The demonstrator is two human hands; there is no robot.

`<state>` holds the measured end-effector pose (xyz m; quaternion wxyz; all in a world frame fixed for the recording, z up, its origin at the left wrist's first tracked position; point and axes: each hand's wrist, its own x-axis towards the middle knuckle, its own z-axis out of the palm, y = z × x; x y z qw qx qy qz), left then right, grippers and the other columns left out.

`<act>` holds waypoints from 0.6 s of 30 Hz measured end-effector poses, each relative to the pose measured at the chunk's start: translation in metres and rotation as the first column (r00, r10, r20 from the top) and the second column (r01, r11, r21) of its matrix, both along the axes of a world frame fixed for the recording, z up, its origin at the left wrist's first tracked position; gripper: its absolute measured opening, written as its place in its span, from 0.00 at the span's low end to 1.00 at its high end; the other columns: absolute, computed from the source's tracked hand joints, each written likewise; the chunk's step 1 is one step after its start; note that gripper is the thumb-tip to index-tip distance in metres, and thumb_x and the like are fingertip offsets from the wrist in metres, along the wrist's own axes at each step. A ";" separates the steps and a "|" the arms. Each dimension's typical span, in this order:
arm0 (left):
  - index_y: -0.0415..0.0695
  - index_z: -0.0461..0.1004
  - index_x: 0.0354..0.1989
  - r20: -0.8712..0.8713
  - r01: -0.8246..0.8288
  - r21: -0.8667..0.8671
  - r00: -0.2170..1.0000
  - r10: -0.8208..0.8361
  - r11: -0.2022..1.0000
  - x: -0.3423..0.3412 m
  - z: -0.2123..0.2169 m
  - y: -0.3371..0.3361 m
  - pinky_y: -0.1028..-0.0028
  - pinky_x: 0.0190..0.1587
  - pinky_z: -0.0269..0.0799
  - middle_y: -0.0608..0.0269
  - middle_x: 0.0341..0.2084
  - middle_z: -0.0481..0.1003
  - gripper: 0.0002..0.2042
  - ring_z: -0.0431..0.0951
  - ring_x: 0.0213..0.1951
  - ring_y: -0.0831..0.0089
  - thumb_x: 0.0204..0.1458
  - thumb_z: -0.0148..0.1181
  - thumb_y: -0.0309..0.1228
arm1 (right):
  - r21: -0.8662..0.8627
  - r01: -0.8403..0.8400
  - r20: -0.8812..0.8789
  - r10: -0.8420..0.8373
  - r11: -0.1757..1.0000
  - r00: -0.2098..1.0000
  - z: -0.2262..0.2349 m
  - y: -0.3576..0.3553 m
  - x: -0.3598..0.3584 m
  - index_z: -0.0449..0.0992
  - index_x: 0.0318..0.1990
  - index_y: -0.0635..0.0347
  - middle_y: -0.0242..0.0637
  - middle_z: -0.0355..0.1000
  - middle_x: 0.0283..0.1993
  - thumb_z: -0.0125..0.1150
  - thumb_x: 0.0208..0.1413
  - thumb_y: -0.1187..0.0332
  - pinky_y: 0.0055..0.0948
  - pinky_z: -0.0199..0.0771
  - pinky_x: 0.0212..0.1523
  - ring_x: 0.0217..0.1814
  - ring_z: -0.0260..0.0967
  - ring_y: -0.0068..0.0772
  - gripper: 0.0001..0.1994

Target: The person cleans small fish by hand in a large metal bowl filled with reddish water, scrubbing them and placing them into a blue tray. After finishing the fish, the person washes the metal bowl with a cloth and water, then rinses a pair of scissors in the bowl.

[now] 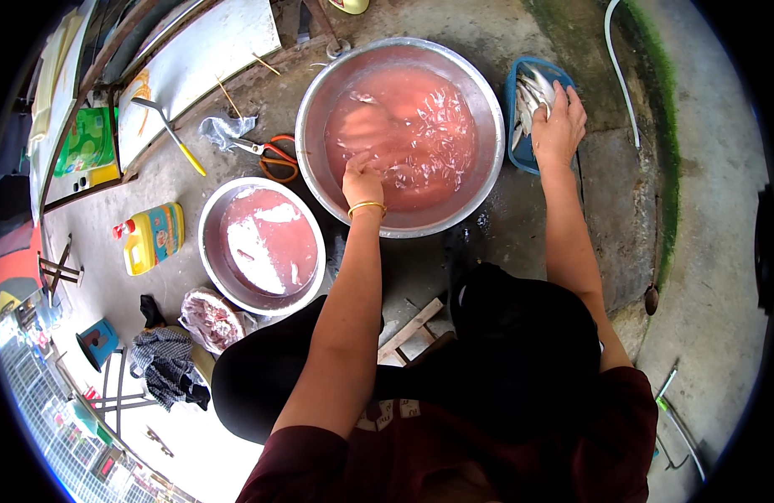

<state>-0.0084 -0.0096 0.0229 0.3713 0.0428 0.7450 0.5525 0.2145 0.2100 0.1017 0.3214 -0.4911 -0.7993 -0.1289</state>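
A large metal basin (485, 172) holds cloudy reddish water with pale shapes under the surface. My left hand (363, 181), with a gold bangle at the wrist, reaches over its near rim; the fingertips dip into the water, which hides what they touch. To the right of the basin is a blue plastic basket (525, 159) with several small silvery fish (529, 99) in it. Above the basket my right hand (559, 126) rests against the fish, fingers spread apart. A smaller metal basin (313, 281) of pinkish water, with small pale pieces in it, stands at the left.
Orange-handled scissors (279, 159) and a crumpled plastic bag (223, 132) lie left of the large basin. Farther left are a yellow-handled tool (186, 152) and a yellow jug (155, 237). A bag-lined container of pinkish pieces (211, 320) sits near my left knee. A pale hose (621, 75) runs at right.
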 end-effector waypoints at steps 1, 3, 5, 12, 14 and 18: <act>0.36 0.71 0.49 -0.016 -0.035 -0.005 0.999 0.035 0.999 0.001 -0.003 -0.001 0.81 0.31 0.73 0.58 0.34 0.77 0.13 0.76 0.30 0.78 0.56 0.47 0.18 | 0.049 -0.018 0.021 0.017 0.999 1.000 0.008 -0.004 -0.006 0.74 0.47 0.59 0.45 0.72 0.44 0.55 0.55 0.70 0.40 0.72 0.43 0.42 0.70 0.50 0.13; 0.36 0.71 0.50 -0.154 -0.002 -0.020 0.988 -0.002 1.000 -0.001 -0.047 -0.005 0.80 0.34 0.73 0.58 0.36 0.77 0.15 0.76 0.32 0.77 0.54 0.48 0.17 | -0.447 -0.277 -0.256 0.175 0.851 0.951 -0.019 -0.016 -0.016 0.75 0.44 0.59 0.43 0.75 0.38 0.56 0.56 0.68 0.38 0.72 0.41 0.39 0.72 0.46 0.10; 0.36 0.70 0.51 -0.198 0.045 -0.040 0.979 -0.052 0.998 0.003 -0.059 -0.002 0.79 0.37 0.73 0.59 0.38 0.77 0.16 0.76 0.34 0.77 0.53 0.49 0.16 | -0.800 -0.552 -0.538 0.128 0.233 0.833 -0.060 -0.046 -0.035 0.75 0.41 0.58 0.42 0.76 0.33 0.57 0.57 0.66 0.37 0.73 0.40 0.35 0.73 0.43 0.08; 0.41 0.73 0.50 -0.196 0.056 -0.144 0.977 -0.084 0.988 0.009 -0.025 0.000 0.71 0.43 0.74 0.56 0.36 0.80 0.17 0.80 0.38 0.66 0.50 0.54 0.21 | -0.828 -0.455 -0.059 0.757 0.327 0.651 -0.101 -0.136 -0.085 0.73 0.43 0.62 0.46 0.71 0.45 0.61 0.52 0.65 0.43 0.70 0.50 0.50 0.69 0.51 0.14; 0.41 0.74 0.50 -0.150 0.069 -0.168 0.984 -0.095 0.983 0.011 -0.018 0.001 0.70 0.44 0.74 0.56 0.36 0.80 0.17 0.80 0.38 0.65 0.50 0.53 0.21 | -0.884 -0.360 0.029 0.804 0.298 0.594 -0.111 -0.133 -0.086 0.72 0.43 0.61 0.46 0.71 0.46 0.61 0.51 0.66 0.44 0.70 0.50 0.51 0.69 0.51 0.14; 0.41 0.75 0.48 -0.271 0.091 -0.224 0.951 -0.152 0.970 0.007 -0.017 -0.004 0.68 0.46 0.74 0.54 0.38 0.79 0.16 0.79 0.39 0.61 0.50 0.52 0.21 | -0.856 -0.138 0.267 0.654 0.499 0.708 -0.085 -0.110 -0.096 0.69 0.48 0.60 0.51 0.69 0.49 0.66 0.47 0.62 0.47 0.72 0.48 0.53 0.69 0.53 0.22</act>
